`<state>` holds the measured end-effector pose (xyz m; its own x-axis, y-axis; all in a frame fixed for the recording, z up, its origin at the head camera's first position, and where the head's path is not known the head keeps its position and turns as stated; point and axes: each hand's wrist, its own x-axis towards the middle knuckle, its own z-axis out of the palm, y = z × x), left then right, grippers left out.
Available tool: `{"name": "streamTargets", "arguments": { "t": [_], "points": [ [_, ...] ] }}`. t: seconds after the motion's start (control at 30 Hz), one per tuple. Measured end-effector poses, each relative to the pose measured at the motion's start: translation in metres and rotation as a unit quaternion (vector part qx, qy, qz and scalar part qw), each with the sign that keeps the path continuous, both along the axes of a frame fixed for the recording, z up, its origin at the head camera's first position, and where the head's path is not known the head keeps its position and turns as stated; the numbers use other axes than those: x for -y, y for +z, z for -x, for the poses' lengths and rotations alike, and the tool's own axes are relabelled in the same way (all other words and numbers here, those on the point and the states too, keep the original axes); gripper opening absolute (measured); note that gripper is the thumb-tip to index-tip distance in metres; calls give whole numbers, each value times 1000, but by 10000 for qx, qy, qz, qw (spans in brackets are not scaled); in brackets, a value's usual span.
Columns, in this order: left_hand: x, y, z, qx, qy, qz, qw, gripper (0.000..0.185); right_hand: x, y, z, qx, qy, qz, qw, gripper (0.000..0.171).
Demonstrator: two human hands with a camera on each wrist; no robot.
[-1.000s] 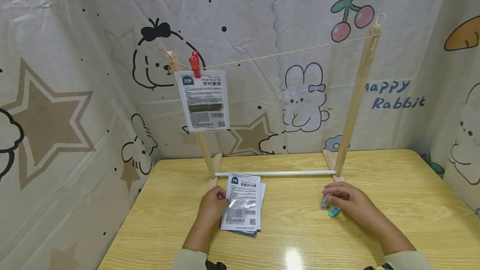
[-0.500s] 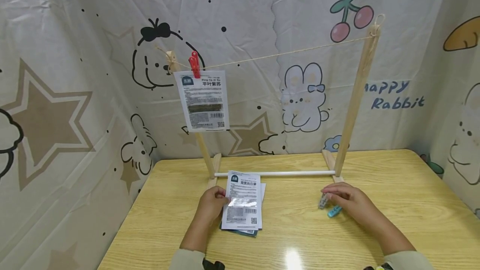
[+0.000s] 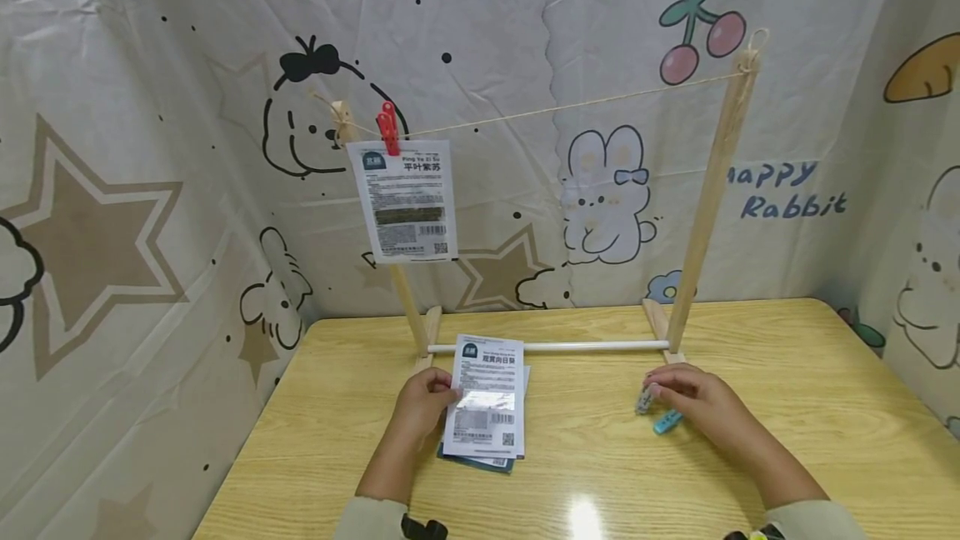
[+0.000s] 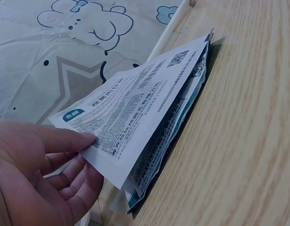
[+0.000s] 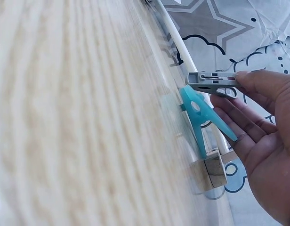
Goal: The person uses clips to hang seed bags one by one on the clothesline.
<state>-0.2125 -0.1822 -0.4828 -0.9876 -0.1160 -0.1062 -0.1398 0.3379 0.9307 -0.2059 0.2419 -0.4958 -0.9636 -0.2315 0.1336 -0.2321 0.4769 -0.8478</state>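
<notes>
We pinched the top packet (image 3: 484, 397) off the table's (image 3: 600, 473) stack with our left hand (image 3: 423, 407); our right hand (image 3: 693, 402) pinched a grey clip (image 5: 212, 83) (blue clip (image 5: 201, 117) beside).

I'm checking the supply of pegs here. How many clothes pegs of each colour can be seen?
Red plastic peg, clipped on the string above the hanging packet: 1
Grey plastic peg, pinched in the right hand: 1
Turquoise plastic peg, lying on the wooden table: 1
Total: 3
</notes>
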Motion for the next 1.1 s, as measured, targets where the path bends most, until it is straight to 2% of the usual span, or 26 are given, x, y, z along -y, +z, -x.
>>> {"name": "streamTargets", "arguments": {
  "t": [0.2,0.47,0.7,1.1],
  "points": [
    [0,1,0,-32,10,-243,9997,14,1,-1,0,-17,-26,99,9999,26],
    [-2,3,2,-265,-63,-644,9975,17,1,-1,-1,-61,30,154,9999,27],
    [-2,6,3,-260,12,-813,9964,17,1,0,-1,-113,129,312,9994,28],
    [-5,11,1,-243,-7,-1140,9932,22,0,2,0,-130,6,145,9998,28]
  ]
}}
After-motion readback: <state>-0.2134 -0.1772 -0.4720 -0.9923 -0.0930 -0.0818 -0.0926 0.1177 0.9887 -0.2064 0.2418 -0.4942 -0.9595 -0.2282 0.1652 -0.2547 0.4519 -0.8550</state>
